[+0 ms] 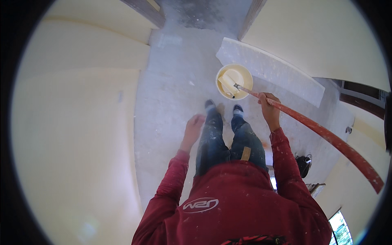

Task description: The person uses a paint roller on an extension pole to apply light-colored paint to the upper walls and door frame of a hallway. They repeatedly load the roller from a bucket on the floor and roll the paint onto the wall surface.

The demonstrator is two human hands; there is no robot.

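My right hand (270,107) is closed around a long red pole (318,130) spattered with pale paint. At the pole's far end a paint roller (228,84) with a cream-coloured cover rests inside a round bucket (250,80), which stands on the floor ahead of my feet. Cream paint coats the inside of the bucket. My left hand (195,122) hangs beside my left thigh, slightly blurred, with nothing seen in it; its fingers look loosely curled, but how far they are closed is unclear.
A pale, paint-spotted sheet (269,65) lies behind the bucket along the right wall. Cream walls (76,122) stand on both sides of the concrete floor (165,107). Door frames (251,18) flank the opening ahead. A black object (303,165) sits on the floor at right.
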